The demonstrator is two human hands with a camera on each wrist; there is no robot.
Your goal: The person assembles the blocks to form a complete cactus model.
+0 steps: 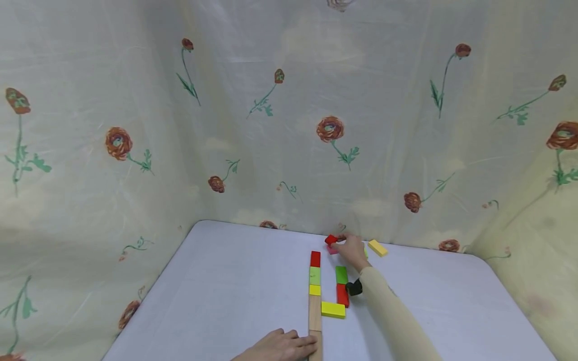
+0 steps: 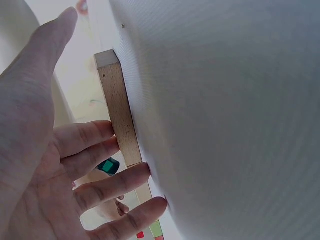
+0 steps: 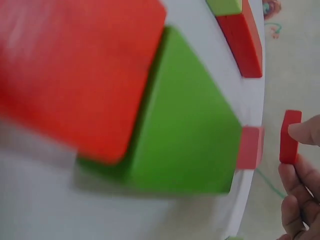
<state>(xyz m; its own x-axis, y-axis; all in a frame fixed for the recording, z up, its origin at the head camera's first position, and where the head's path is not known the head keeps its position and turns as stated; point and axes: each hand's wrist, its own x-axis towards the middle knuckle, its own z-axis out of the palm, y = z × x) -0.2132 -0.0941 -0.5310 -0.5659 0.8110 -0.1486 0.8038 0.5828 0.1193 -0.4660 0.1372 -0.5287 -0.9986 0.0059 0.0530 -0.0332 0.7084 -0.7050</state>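
My right hand (image 1: 353, 249) pinches a small red block (image 3: 289, 142) between thumb and fingers near the table's far edge. Just under that block in the head view lies a pink block (image 1: 332, 249). At the near end of a straight row, my left hand (image 1: 284, 345) touches a long wooden block (image 2: 119, 107) with fairly straight fingers, thumb held away. Farther along the row come another wooden block (image 1: 315, 313), a yellow block (image 1: 315, 290), a light green block (image 1: 314, 276) and a red block (image 1: 315, 258).
Right of the row stand a green block (image 1: 341, 275), a red block (image 1: 342, 295) and a yellow block (image 1: 333, 310). A pale yellow block (image 1: 378, 247) lies beyond my right hand. Flower-printed curtains (image 1: 289, 125) surround the white table (image 1: 226, 281).
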